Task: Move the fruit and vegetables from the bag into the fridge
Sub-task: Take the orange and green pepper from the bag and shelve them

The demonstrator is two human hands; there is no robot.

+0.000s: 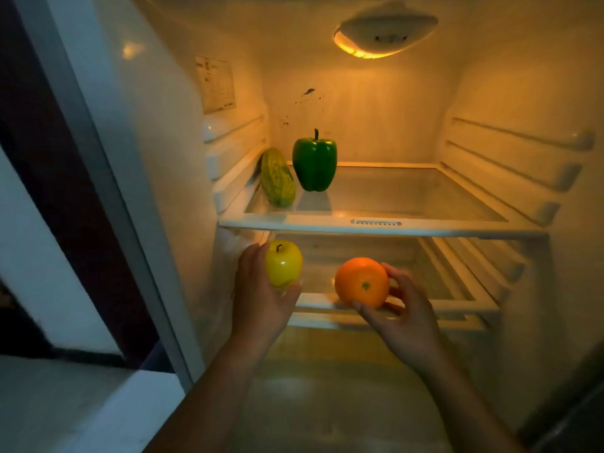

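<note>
In fridge, above my hands: pepper (314, 161), gourd (277, 182) (both shelved). Outstanding: apple (283, 263) gripped in left hand (261, 297), orange (362, 282) gripped in right hand (403, 308).

Left hand (258, 299) grips yellow apple (283, 263), fingers curled behind and under it. Right hand (405, 308) holds orange (362, 282), fingertips beneath, thumb at right. Green pepper (314, 165), bumpy gourd (277, 182) on upper shelf (376, 223) above fingers.

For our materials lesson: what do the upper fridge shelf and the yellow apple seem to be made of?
The upper shelf: a clear pane, probably glass, in a white plastic-looking rim; it mirrors the green pepper. The yellow apple: glossy skin, possibly plastic; the look leaves it open.
</note>
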